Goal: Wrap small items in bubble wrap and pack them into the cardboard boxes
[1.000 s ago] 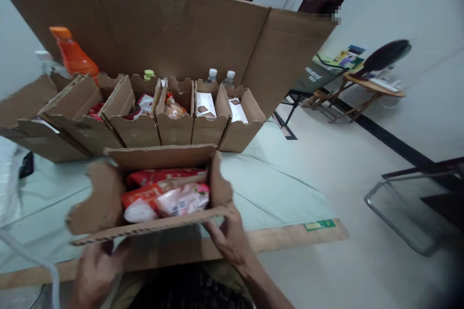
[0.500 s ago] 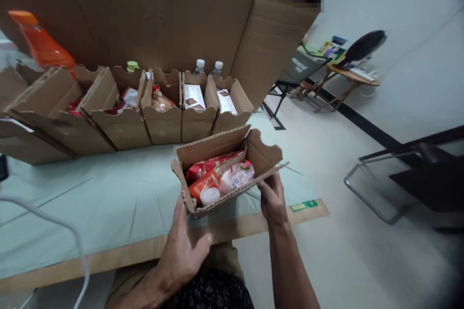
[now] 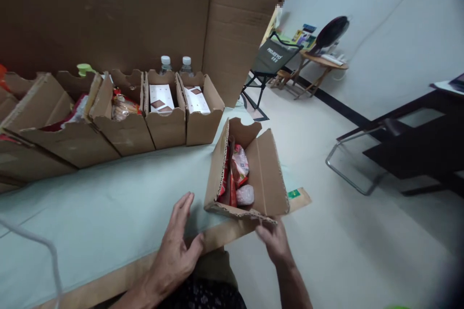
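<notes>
Boxes (image 3: pixel 205 129) between carton (image 3: pixel 271 174) and bottles (image 3: pixel 166 61), apparently

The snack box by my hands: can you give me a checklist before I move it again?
1. Box right way up: ok, its open top faces up.
2. Snack packets inside: ok, they sit between its walls.
3. Right hand at the box: ok, by its near right corner; how firmly it grips, cannot tell.
4. Left hand holding too: not ok, it is open and apart from the box.
5. Bottom flat on the table: cannot tell, the underside is hidden.
</notes>
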Demonstrator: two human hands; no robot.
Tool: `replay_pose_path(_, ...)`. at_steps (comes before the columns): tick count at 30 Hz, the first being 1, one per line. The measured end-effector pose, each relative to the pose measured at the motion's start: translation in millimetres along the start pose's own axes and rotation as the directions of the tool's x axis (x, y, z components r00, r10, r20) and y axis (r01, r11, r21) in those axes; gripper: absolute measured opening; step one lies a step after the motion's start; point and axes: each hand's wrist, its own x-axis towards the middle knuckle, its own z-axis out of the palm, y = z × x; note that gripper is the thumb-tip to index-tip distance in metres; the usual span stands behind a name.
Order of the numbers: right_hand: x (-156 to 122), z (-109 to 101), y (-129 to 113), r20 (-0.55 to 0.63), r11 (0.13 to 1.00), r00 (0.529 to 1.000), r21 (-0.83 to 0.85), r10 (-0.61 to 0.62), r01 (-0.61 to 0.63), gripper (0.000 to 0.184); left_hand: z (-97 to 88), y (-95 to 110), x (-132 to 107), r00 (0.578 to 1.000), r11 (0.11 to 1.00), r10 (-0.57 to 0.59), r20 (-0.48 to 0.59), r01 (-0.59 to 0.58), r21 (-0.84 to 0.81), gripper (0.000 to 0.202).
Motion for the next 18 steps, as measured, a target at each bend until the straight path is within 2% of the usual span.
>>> replay_pose_path(2, -8.9, 11.4, -3.1, 0.082, 0.997, 0.994, -0.014, 0.076, -0.075, 0.052, 14.0, -0.4, 7.0, 0.996, 0.998, 0.058, 0.070, -0.056, -0.026, 0.085)
replay_pose_path(4, -2.9, 20.3, -8.1, 0.122, 0.991, 0.984, -0.025, 0.132, -0.130, 0.043, 33.0, 1.5, 15.0, 0.987, 0.993, 0.108, 0.115, -0.101, -0.068, 0.091)
replay_pose_path(7, 25.3, 19.8, -9.9, 0.055, 0.993, 0.992, -0.002, 0.118, -0.118, 0.037, 58.5, 4.7, 37.8, 0.979, 0.988, 0.123, 0.162, -0.106, -0.110, 0.097)
replay_pose_path(10, 70.1, 6.6, -4.6, -0.038, 0.998, 0.998, -0.031, 0.057, -0.058, 0.038, 70.8, 6.2, 75.5, 0.972, 0.986, 0.121, 0.202, -0.094, -0.136, 0.100)
replay_pose_path(12, 107.7, -2.0, -1.7, -0.036, 1.000, 0.999, -0.023, 0.020, -0.021, 0.043, 70.9, 6.5, 98.7, 0.964, 0.984, 0.136, 0.227, -0.105, -0.143, 0.100)
replay_pose_path(14, 148.7, -6.4, -1.9, 0.022, 1.000, 1.000, 0.013, -0.014, 0.014, 0.046, 65.4, 5.9, 110.4, 0.959, 0.986, 0.148, 0.244, -0.124, -0.109, 0.096)
replay_pose_path(16, 188.6, -5.7, -5.2, 0.075, 0.998, 0.996, 0.052, -0.045, 0.041, 0.047, 54.8, 2.7, 106.7, 0.966, 0.990, 0.144, 0.215, -0.141, -0.028, 0.088)
replay_pose_path(18, 223.0, -0.8, -10.3, 0.105, 0.995, 0.992, 0.078, -0.071, 0.063, 0.049, 39.4, -5.2, 89.1, 0.981, 0.985, 0.141, 0.133, -0.152, 0.078, 0.075)
